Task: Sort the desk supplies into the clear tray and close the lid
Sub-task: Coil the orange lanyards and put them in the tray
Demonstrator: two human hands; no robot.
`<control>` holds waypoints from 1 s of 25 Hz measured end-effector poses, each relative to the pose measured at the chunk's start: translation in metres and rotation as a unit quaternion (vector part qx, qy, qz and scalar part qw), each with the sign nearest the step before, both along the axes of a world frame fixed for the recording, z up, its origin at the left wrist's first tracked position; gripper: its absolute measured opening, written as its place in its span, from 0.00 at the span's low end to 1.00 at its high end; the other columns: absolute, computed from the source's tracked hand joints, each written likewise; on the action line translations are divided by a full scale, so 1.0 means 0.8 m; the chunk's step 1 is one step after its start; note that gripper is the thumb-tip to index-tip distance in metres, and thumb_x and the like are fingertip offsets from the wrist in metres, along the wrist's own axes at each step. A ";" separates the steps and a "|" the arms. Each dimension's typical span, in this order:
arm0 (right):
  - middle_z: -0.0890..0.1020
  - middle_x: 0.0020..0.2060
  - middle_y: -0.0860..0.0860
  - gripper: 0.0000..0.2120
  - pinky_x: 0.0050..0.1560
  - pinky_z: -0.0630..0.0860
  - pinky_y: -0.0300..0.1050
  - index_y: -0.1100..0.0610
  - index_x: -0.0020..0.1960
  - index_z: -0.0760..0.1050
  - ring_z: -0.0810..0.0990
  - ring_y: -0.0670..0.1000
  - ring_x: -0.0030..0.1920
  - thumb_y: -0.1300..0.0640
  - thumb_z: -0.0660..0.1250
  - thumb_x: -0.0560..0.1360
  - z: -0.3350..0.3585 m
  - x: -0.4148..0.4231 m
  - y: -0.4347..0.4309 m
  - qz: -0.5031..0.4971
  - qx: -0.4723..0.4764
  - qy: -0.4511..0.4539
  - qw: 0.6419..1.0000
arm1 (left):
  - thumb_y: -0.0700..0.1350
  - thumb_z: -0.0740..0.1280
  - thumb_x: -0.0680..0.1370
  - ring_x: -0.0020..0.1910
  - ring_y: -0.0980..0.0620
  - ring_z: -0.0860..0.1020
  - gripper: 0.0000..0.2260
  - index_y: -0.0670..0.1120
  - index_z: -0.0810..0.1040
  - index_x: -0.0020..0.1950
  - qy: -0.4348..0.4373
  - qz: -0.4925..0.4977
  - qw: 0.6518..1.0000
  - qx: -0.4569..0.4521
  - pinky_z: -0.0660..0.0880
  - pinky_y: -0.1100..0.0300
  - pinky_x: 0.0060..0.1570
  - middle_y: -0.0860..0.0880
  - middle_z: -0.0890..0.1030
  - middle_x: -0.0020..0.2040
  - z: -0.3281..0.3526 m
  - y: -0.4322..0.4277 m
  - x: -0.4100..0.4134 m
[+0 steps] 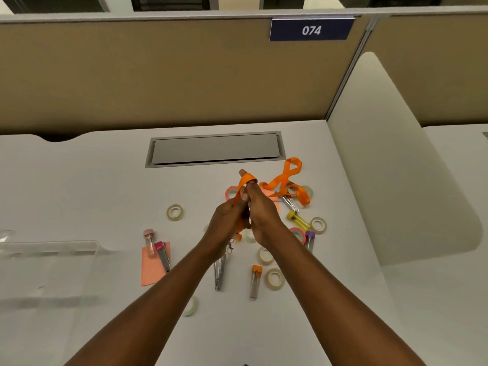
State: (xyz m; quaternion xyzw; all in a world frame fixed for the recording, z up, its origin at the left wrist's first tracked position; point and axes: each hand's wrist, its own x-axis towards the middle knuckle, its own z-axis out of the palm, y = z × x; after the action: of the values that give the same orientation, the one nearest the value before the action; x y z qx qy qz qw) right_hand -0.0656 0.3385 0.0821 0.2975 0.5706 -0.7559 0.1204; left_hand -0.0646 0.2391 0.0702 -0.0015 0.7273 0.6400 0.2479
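Both hands meet above the middle of the desk, gripping an orange lanyard (286,180). My left hand (227,224) and my right hand (261,215) pinch a folded loop of it, and the loose end trails to the right over the pile. A metal clip dangles below my left hand. The clear tray (50,262) lies at the left edge with its lid open. Scattered around are tape rolls (174,212), capped tubes (255,281), a metal clip (219,273) and an orange sticky pad (154,270).
A grey cable hatch (215,149) is set into the desk behind the pile. Tan partition walls stand at the back, and a white divider (390,165) rises on the right. A pale green tape roll (191,307) lies under my left forearm.
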 end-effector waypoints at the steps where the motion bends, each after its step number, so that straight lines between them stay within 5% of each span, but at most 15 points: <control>1: 0.70 0.73 0.53 0.21 0.66 0.68 0.55 0.45 0.75 0.67 0.68 0.59 0.73 0.45 0.56 0.83 -0.006 -0.004 0.014 0.012 -0.001 -0.004 1.000 | 0.62 0.61 0.79 0.35 0.55 0.82 0.16 0.57 0.82 0.38 -0.018 0.004 1.000 -0.004 0.80 0.63 0.38 0.53 0.82 0.34 -0.005 0.004 -0.004; 4: 0.77 0.66 0.52 0.16 0.63 0.72 0.49 0.48 0.68 0.75 0.74 0.55 0.67 0.52 0.61 0.81 -0.029 -0.022 0.064 0.060 0.048 0.062 0.995 | 0.58 0.64 0.79 0.31 0.47 0.79 0.17 0.46 0.77 0.39 -0.083 0.042 0.996 0.015 0.79 0.53 0.40 0.46 0.78 0.30 -0.018 0.006 -0.018; 6: 0.80 0.63 0.52 0.15 0.56 0.74 0.46 0.52 0.65 0.77 0.77 0.54 0.64 0.54 0.62 0.80 -0.047 -0.036 0.097 0.040 0.170 0.076 0.982 | 0.56 0.66 0.79 0.29 0.48 0.76 0.16 0.45 0.75 0.40 -0.112 0.071 0.991 0.028 0.79 0.53 0.37 0.46 0.75 0.29 -0.026 0.000 -0.026; 10: 0.72 0.70 0.58 0.23 0.65 0.72 0.55 0.55 0.73 0.69 0.72 0.61 0.67 0.52 0.64 0.79 -0.109 -0.053 0.162 0.105 0.576 0.001 0.810 | 0.56 0.69 0.77 0.27 0.50 0.73 0.15 0.45 0.74 0.41 -0.143 0.093 0.985 0.035 0.77 0.55 0.34 0.48 0.74 0.28 -0.038 -0.008 -0.034; 13: 0.72 0.67 0.60 0.26 0.60 0.73 0.56 0.54 0.75 0.63 0.72 0.62 0.66 0.49 0.63 0.80 -0.144 -0.055 0.192 0.193 0.643 -0.088 0.736 | 0.55 0.67 0.78 0.28 0.50 0.74 0.15 0.44 0.75 0.43 -0.156 0.097 0.983 0.015 0.78 0.55 0.34 0.47 0.75 0.29 -0.046 -0.011 -0.037; 17: 0.77 0.56 0.58 0.15 0.53 0.73 0.50 0.58 0.64 0.73 0.76 0.58 0.57 0.53 0.60 0.80 -0.160 -0.062 0.206 0.198 0.721 -0.072 0.660 | 0.53 0.65 0.80 0.28 0.50 0.73 0.14 0.43 0.74 0.44 -0.179 0.106 0.978 0.020 0.77 0.52 0.35 0.47 0.73 0.28 -0.049 -0.011 -0.038; 25: 0.84 0.50 0.58 0.11 0.45 0.72 0.42 0.61 0.56 0.80 0.82 0.57 0.50 0.56 0.63 0.81 -0.099 -0.067 0.201 0.037 0.576 0.037 0.816 | 0.46 0.61 0.81 0.28 0.50 0.71 0.09 0.42 0.76 0.48 -0.192 0.126 0.972 0.038 0.75 0.54 0.34 0.47 0.72 0.29 -0.037 -0.008 -0.032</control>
State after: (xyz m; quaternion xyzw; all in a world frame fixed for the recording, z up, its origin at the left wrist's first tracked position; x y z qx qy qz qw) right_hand -0.1195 0.4992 0.0026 0.2629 0.9165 -0.2941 -0.0660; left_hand -0.0903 0.2327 0.0406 -0.2070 0.6352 0.6808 0.3003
